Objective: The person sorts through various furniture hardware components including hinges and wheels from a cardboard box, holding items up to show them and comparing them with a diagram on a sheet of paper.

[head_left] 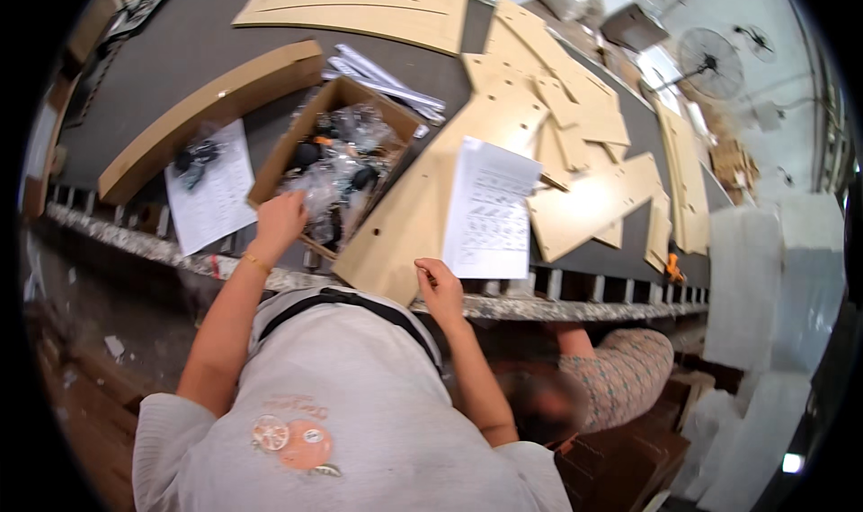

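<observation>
My left hand (284, 213) is at the near left side of an open cardboard box (270, 166), its fingers curled beside the clear plastic bags (346, 166) inside. What those fingers hold, if anything, is hidden. Black round parts and a bit of orange show among the bags. Over the near end of a long pale wooden panel (391, 242) is my right hand (440, 289), thumb and forefinger brought together. Anything between them is too small to make out. A white printed sheet (490, 211) lies on the panel beside this hand.
Left of the box lie another sheet (211, 193) with a small bag of dark parts (195, 160) and a long cardboard piece (211, 107). White strips (382, 80) lie behind the box. Pale panels (593, 193) are piled rightward. Another person (620, 377) crouches below the table's edge.
</observation>
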Demonstrator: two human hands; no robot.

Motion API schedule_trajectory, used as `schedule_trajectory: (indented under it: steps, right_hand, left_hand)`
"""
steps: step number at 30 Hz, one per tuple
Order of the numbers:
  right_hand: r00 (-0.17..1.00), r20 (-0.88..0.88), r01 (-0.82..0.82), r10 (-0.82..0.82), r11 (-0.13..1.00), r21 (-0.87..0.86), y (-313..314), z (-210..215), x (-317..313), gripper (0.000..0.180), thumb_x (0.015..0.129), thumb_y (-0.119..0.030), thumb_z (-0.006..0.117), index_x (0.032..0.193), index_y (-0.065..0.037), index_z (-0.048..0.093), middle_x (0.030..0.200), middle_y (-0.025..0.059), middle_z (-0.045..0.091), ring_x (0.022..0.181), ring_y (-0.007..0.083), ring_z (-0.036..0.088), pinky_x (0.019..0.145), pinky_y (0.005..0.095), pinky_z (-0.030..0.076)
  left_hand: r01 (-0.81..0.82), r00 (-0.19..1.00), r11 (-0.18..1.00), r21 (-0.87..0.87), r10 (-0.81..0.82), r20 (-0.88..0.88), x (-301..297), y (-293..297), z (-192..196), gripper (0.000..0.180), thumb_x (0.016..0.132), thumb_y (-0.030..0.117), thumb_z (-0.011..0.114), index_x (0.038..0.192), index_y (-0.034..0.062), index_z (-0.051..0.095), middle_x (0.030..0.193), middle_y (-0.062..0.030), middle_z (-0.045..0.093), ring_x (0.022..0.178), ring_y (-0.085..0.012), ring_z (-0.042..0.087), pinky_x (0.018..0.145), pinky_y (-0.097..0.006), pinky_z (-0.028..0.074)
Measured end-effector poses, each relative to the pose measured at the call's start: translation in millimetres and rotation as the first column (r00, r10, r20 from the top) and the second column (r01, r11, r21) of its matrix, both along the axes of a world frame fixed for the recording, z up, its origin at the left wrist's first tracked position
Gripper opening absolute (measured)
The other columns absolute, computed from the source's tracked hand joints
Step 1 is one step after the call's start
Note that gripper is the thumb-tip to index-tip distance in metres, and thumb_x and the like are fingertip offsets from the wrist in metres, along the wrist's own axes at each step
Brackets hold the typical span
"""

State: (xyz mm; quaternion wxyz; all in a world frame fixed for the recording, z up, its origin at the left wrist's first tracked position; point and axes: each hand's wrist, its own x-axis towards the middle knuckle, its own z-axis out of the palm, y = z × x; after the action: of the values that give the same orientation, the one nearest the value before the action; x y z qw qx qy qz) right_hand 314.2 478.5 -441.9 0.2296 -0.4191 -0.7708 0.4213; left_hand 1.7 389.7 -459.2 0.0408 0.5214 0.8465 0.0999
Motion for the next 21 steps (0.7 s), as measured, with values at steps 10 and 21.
schedule_trajectory:
  steps: [10,21]
  right_hand:
    - [0.93,-0.169,-0.243,0.326,0.892,0.382,51.3,50.1,-136.2,0.011,0.076,-0.002,0.06,0.087,-0.005,0.061,0.083,0.0091,0.062,0.073,0.0274,0.061,0.063,0.0331,0.048]
    - [0.889,-0.122,-0.423,0.442,0.893,0.152,60.9,34.7,-208.2,0.026,0.076,-0.007,0.061,0.101,-0.009,0.059,0.098,0.0079,0.06,0.079,0.0264,0.06,0.069,0.0329,0.048]
  left_hand:
    - [-0.228,0.942,0.972,0.055,0.206,0.264,-39.3,14.5,62.2,0.017,0.081,0.024,0.057,0.084,0.0079,0.059,0.076,-0.0127,0.063,0.074,-0.0344,0.059,0.061,-0.044,0.046]
    - [-0.001,0.924,0.982,0.188,-0.071,0.375,-25.8,7.9,59.1,0.016,0.083,0.023,0.055,0.084,0.007,0.058,0.081,-0.012,0.06,0.076,-0.0333,0.058,0.062,-0.041,0.045]
